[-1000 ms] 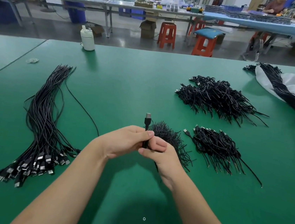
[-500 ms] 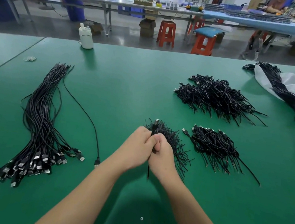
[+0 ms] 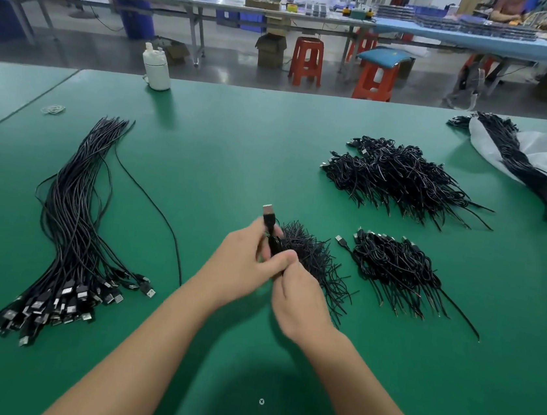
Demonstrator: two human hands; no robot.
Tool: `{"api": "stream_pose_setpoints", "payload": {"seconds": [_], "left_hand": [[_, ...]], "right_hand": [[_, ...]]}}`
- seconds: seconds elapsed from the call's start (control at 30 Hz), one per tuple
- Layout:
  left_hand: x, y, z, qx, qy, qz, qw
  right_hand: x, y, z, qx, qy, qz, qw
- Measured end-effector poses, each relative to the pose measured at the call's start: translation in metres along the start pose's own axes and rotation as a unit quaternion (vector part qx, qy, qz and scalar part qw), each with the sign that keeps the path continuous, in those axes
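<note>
Over the green table a folded USB cable is gripped in the left hand, plug upward, and pinched lower down by the right hand (probably for tying), with the pile of short ties placed just behind for reach and the finished bundles laid farther right.

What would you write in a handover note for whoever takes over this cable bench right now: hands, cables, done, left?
Left hand pinches the USB cable, plug upward.
Right hand grips it lower down; blurred.
Near pile and far pile of folded cables look done.
Long loose cables at left and the tied bundle far right seem still to do.
</note>
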State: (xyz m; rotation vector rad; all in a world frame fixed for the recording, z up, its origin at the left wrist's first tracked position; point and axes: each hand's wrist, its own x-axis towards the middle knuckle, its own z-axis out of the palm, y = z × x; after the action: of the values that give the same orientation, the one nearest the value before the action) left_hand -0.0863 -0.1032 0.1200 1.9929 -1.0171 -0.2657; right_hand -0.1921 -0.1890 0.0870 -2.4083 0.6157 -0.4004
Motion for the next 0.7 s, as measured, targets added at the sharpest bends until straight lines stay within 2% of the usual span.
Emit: {"api": "stream_pose_setpoints", "payload": {"seconds": [0.13, 0.2, 0.3, 0.37, 0.47, 0.57, 0.6, 0.67, 0.7], "left_hand": [[0.009, -0.013, -0.009, 0.086, -0.077, 0.021, 0.993], [0.012, -0.015, -0.008, 0.1, -0.082, 0.007, 0.992], [0.017, -0.014, -0.008, 0.087, -0.092, -0.014, 0.992], [0.021, -0.012, -0.008, 0.067, -0.112, -0.027, 0.991], [0.024, -0.01, -0.005, -0.003, -0.142, -0.044, 0.989], [0.026, -0.013, 0.006, -0.151, -0.17, -0.07, 0.971], [0.027, -0.016, 0.01, -0.237, -0.177, -0.09, 0.951], [0.03, -0.027, 0.016, -0.4, -0.168, -0.146, 0.889], [0.033, -0.034, 0.019, -0.429, -0.15, -0.175, 0.874]], "right_hand": [[0.003, 0.001, -0.004, -0.008, -0.076, -0.022, 0.997], [0.006, 0.001, -0.005, 0.093, -0.121, 0.007, 0.988], [0.005, 0.004, -0.005, 0.278, -0.159, 0.063, 0.945], [0.005, 0.009, -0.002, 0.268, -0.139, 0.054, 0.952], [0.007, 0.014, 0.001, 0.171, -0.09, 0.022, 0.981], [0.009, 0.018, -0.001, 0.177, -0.058, 0.038, 0.982], [0.011, 0.022, -0.001, 0.192, -0.051, 0.055, 0.978], [0.013, 0.029, -0.004, 0.225, -0.039, 0.098, 0.969], [0.014, 0.032, -0.006, 0.232, -0.033, 0.12, 0.965]]}}
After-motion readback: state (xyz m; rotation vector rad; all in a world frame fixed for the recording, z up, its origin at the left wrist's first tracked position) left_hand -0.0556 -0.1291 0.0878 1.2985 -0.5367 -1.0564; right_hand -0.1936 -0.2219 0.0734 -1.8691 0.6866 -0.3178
